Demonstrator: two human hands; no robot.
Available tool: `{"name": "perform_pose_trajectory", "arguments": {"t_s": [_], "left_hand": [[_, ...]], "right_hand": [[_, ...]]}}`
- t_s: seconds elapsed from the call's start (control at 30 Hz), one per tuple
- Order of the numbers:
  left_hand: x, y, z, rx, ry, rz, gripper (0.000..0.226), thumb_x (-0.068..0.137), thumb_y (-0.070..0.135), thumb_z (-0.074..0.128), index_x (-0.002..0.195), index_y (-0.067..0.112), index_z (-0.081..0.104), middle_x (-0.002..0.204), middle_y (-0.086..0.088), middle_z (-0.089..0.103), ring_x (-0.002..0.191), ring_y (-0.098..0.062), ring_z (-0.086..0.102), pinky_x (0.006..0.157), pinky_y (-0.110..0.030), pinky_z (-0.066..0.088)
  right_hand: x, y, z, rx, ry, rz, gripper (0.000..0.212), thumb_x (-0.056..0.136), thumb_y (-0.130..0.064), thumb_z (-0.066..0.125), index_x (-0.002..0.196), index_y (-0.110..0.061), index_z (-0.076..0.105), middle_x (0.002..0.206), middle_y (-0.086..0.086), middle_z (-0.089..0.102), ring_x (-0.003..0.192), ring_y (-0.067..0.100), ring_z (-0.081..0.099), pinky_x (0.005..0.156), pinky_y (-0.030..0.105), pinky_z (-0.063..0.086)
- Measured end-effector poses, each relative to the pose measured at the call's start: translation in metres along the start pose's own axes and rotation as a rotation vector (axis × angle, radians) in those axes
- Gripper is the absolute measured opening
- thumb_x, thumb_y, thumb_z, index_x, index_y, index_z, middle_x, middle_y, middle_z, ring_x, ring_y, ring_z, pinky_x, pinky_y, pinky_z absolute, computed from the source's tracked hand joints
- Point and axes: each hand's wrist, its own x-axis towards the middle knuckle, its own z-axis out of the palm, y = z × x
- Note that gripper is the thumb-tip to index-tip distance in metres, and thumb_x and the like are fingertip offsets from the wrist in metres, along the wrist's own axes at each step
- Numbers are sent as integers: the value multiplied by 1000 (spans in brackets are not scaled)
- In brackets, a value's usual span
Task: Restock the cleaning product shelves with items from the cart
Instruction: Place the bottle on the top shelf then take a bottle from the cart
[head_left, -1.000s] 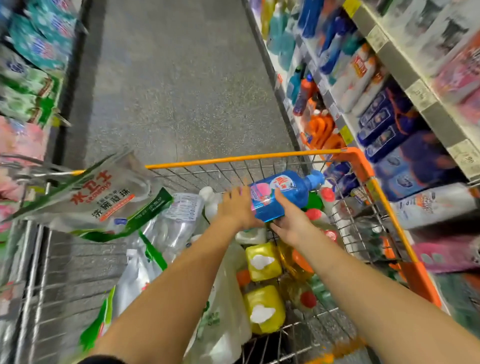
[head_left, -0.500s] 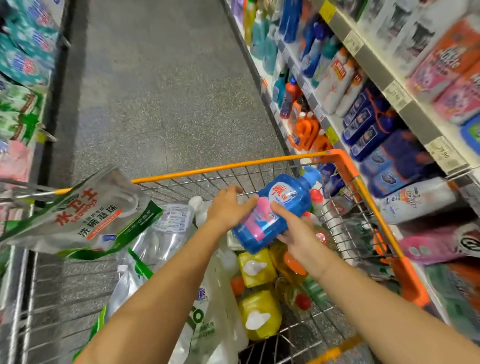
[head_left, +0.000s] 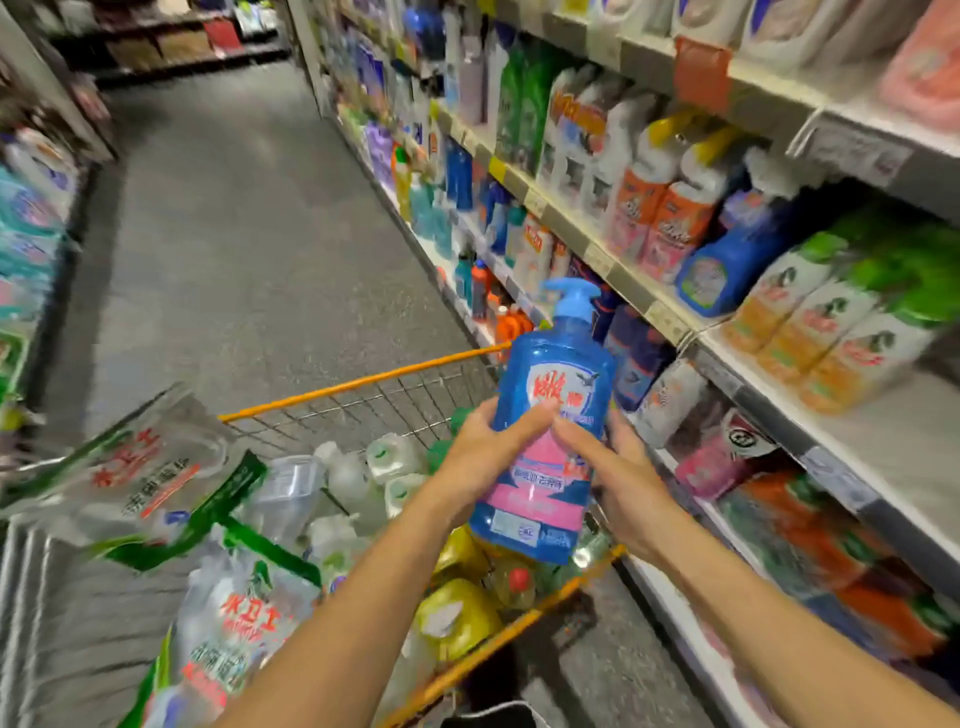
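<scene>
1. Grey speckled flooring (head_left: 234, 234) runs down a shop aisle. Stocked shelves (head_left: 883, 421) line the right side, and blurred packets line the left.
2. Head view: a wire cart (head_left: 363, 384) with an orange rim stands in the lower middle, close beside the right-hand shelves.
3. A blue pump bottle (head_left: 550, 374) with a red, white and pink label is held nearly upright above the cart's right side. Its pump head (head_left: 574, 299) is at the top. It is lifted out of the cart and touches no shelf.
4. The left hand (head_left: 483, 457) grips the bottle's left flank, fingers curled round it, with one digit lying across the label.
5. The right hand (head_left: 623, 478) holds the bottle's right side. One finger is stretched over the pink part of the label and the rest are wrapped behind.
6. Inside the cart lie clear refill pouches (head_left: 145, 467) with green trim and red lettering, pale pump bottles (head_left: 389, 457), and yellow bottles (head_left: 457, 618) under the forearms.
7. Bottles in orange, white, green and blue fill the shelves alongside, though motion blur smears their labels.
</scene>
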Motion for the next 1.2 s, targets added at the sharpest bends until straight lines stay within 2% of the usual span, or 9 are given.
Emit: {"name": "perform_pose_trajectory", "arguments": {"t_s": [0.1, 0.17, 0.27, 0.4, 0.53, 0.7, 0.9, 1.1, 1.2], "left_hand": [[-46, 10, 39, 28, -12, 97, 32, 82, 32, 74, 108, 16, 63, 96, -4, 73, 76, -15, 70, 70, -29, 57], [-80, 14, 67, 35, -46, 156, 15, 86, 28, 68, 99, 20, 64, 86, 4, 72, 70, -8, 68, 64, -23, 54], [-123, 19, 109, 70, -122, 249, 5, 87, 26, 66, 90, 23, 64, 80, 9, 71, 69, -5, 66, 66, -20, 53], [-170, 24, 171, 94, -290, 322, 4, 88, 24, 65, 90, 21, 65, 77, 10, 70, 68, -2, 65, 64, -18, 50], [-213, 23, 233, 126, -511, 317, 18, 88, 25, 65, 104, 15, 65, 92, 2, 72, 77, -7, 69, 66, -18, 53], [-272, 15, 298, 140, -719, 344, 5, 87, 23, 67, 91, 23, 64, 77, 11, 72, 69, -1, 68, 60, -16, 52], [-342, -4, 347, 106, -907, 368, 30, 74, 38, 70, 98, 20, 64, 90, 4, 73, 77, -7, 70, 63, -20, 54], [-391, -22, 409, 186, -1000, 322, 62, 59, 54, 85, 102, 16, 64, 96, -3, 74, 82, -16, 72, 68, -30, 56], [-408, -25, 455, 207, -1033, 347, 66, 60, 58, 82, 107, 15, 63, 100, -4, 73, 85, -18, 72, 71, -32, 58]], "right_hand": [[-57, -22, -21, 26, 8, -86, 69, 69, -33, 82, 129, -20, 52, 119, 4, 69, 99, 20, 70, 75, 32, 57], [-97, -37, -39, 23, 20, -145, 65, 69, -27, 76, 129, -20, 52, 118, 5, 69, 98, 20, 70, 76, 33, 57], [-155, -56, -64, -5, 91, -232, 65, 72, -30, 84, 128, -23, 52, 120, 4, 68, 104, 23, 68, 83, 39, 56], [-233, -77, -102, -20, 262, -352, 62, 73, -30, 81, 127, -19, 54, 122, 6, 67, 108, 25, 66, 86, 43, 56], [-311, -92, -139, -36, 440, -435, 60, 72, -30, 77, 126, -18, 54, 121, 6, 67, 105, 27, 68, 87, 47, 56], [-407, -102, -165, -73, 696, -539, 53, 71, -25, 81, 118, -17, 58, 114, 5, 70, 101, 20, 69, 82, 36, 57], [-501, -101, -180, -59, 859, -603, 73, 56, -38, 82, 121, -15, 57, 116, 6, 69, 106, 23, 66, 85, 38, 56], [-570, -99, -221, -19, 935, -655, 82, 60, -37, 84, 133, -30, 46, 122, 4, 66, 110, 25, 65, 80, 40, 57], [-596, -112, -258, -39, 956, -666, 74, 68, -32, 78, 134, -29, 46, 119, 4, 68, 109, 27, 66, 73, 35, 57]]}}
